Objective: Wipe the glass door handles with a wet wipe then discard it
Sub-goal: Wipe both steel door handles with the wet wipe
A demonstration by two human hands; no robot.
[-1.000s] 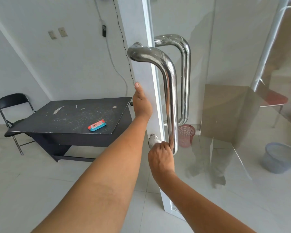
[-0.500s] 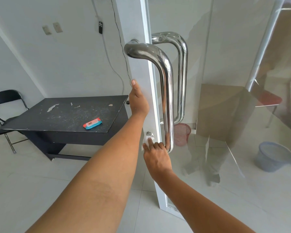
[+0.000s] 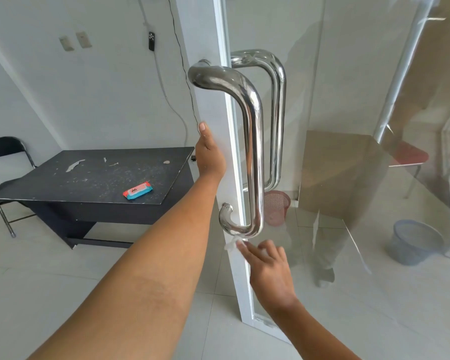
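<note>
A glass door stands edge-on in front of me with a chrome handle on each face. The near handle (image 3: 255, 141) curves down the door's left face; the far handle (image 3: 278, 118) shows through the glass. My left hand (image 3: 209, 154) grips the door's white edge (image 3: 231, 268) at mid height. My right hand (image 3: 266, 266) sits just below the near handle's bottom curve, off the metal, pinching a small white wet wipe (image 3: 231, 244) in its fingertips.
A black table (image 3: 70, 183) at the left carries a red and teal wipes pack (image 3: 137, 190). A black folding chair (image 3: 3, 152) stands behind it. Through the glass are a pink mesh bin (image 3: 277, 207) and a grey bin (image 3: 413, 241).
My right hand slid down off the bottom of the near handle with the wipe and now hangs below it. My left hand kept its grip on the door edge.
</note>
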